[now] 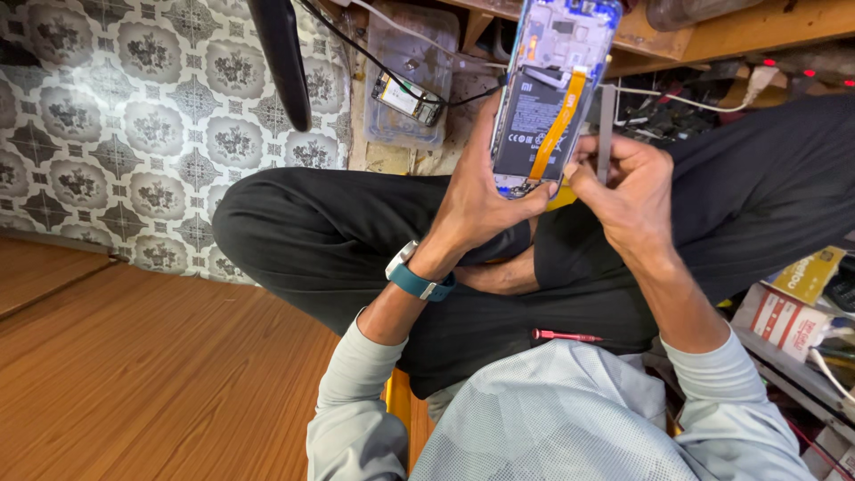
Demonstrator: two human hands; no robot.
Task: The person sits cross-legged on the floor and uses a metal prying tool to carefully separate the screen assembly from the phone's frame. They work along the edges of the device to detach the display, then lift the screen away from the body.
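Head view: left hand (476, 191) fingers wrapped round opened phone (548, 89), back cover off, black battery and orange flex cable (559, 120) exposed, phone raised above crossed legs. Right hand (628, 191) fingers pinched on grey pry tool (606, 125), thumb touching phone's lower edge. Red screwdriver (567, 336) lying on lap. Second opened phone (407, 98) farther off, on clear plastic case.

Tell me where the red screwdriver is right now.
In the head view, the red screwdriver lies on the person's lap, on the black trousers, below the right hand and the opened phone.
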